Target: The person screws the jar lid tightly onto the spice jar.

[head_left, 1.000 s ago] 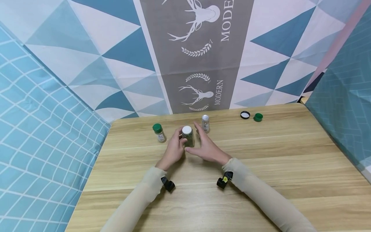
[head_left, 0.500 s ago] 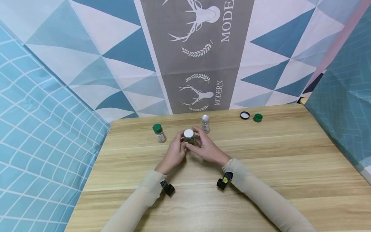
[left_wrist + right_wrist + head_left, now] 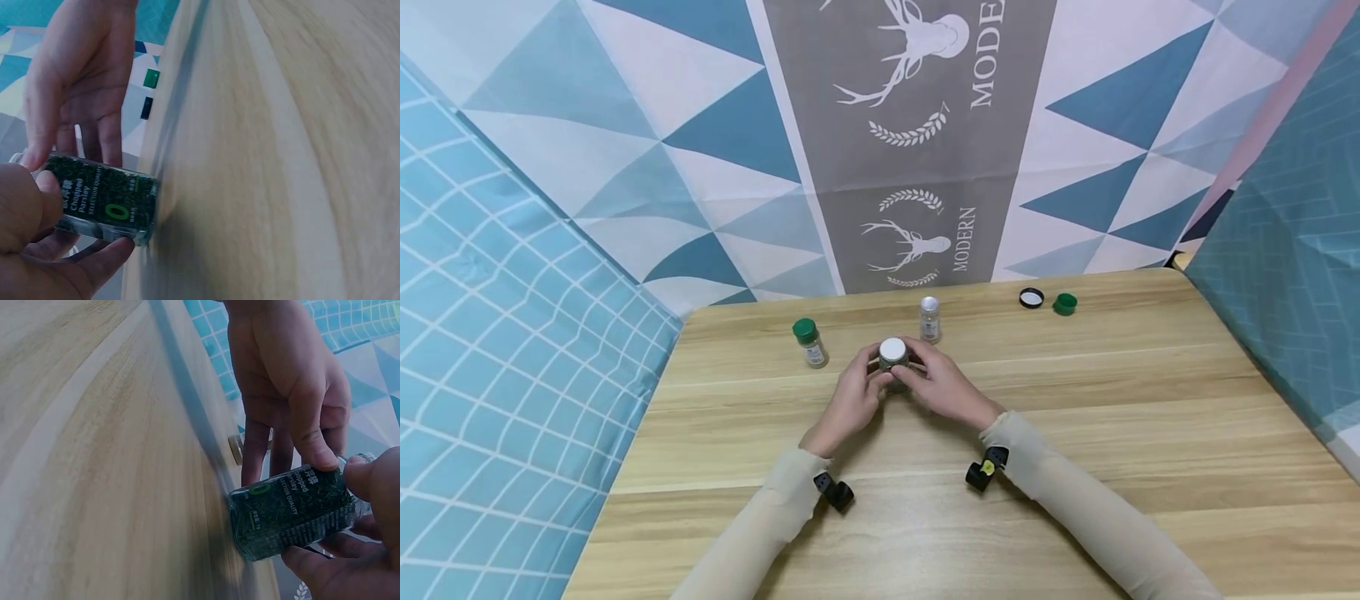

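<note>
A glass jar of chopped parsley [image 3: 892, 350] with a white top stands upright between both hands near the middle of the wooden table. In the left wrist view, the label shows on the parsley jar [image 3: 106, 197]. My left hand [image 3: 855, 392] grips the jar's body from the left, thumb on the near side. From the right, my right hand [image 3: 943, 385] holds it by the upper part, its thumb close below the top. Whether the jar's base touches the tabletop, I cannot tell.
A small jar with a green cap [image 3: 809, 342] stands left of the hands. Behind them is a small jar with a silvery top [image 3: 929, 321]. A black lid [image 3: 1032, 297] and a green cap [image 3: 1064, 303] lie at the back right of the table [image 3: 1120, 433].
The right hand, spread beside the parsley jar a second ago, has closed around its upper part. The jar has shifted slightly toward me and to the right. The left hand keeps its hold.
</note>
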`<act>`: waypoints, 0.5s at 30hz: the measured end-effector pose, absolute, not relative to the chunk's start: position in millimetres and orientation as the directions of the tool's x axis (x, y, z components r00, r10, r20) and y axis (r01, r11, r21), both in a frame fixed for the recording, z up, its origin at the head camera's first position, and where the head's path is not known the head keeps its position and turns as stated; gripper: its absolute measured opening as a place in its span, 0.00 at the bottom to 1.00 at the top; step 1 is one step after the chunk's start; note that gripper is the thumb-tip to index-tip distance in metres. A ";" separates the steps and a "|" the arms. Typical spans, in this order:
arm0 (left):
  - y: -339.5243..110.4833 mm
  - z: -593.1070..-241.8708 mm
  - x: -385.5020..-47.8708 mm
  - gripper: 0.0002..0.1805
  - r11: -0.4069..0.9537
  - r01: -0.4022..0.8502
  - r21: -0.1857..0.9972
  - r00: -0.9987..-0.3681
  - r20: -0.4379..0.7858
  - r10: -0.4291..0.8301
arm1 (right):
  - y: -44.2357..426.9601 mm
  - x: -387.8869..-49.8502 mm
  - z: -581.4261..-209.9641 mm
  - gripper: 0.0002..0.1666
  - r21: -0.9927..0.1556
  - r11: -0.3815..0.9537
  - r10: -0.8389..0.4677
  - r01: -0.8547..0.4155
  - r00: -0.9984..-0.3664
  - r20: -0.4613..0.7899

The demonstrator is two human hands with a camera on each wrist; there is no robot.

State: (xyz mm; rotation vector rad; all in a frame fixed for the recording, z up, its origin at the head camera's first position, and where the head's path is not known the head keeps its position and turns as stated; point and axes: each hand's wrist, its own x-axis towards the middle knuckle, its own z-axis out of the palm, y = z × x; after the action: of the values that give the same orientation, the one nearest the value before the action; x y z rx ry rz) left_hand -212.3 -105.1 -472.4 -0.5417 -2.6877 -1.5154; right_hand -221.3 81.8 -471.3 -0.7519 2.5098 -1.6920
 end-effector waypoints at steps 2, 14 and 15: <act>-105.0 -472.3 -212.3 0.29 0.446 0.289 0.847 -0.941 0.166 0.294 | 83.9 -219.8 -468.7 0.30 -0.877 0.295 -0.404 -0.380 -0.881 0.246; -108.2 -471.7 -211.2 0.49 0.259 0.182 0.949 -0.943 0.094 0.319 | 92.9 -214.1 -470.6 0.27 -0.847 0.337 -0.443 -0.411 -0.863 0.242; -108.3 -471.1 -210.8 0.50 0.254 0.179 0.950 -0.943 0.092 0.320 | 93.4 -213.4 -470.8 0.27 -0.844 0.336 -0.447 -0.418 -0.859 0.248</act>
State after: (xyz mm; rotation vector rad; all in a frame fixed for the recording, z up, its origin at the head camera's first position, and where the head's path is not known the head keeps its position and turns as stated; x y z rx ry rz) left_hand -210.8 -108.3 -471.1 -0.5169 -2.5797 -1.9272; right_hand -213.4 93.4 -470.8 -0.8243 2.5452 -1.5930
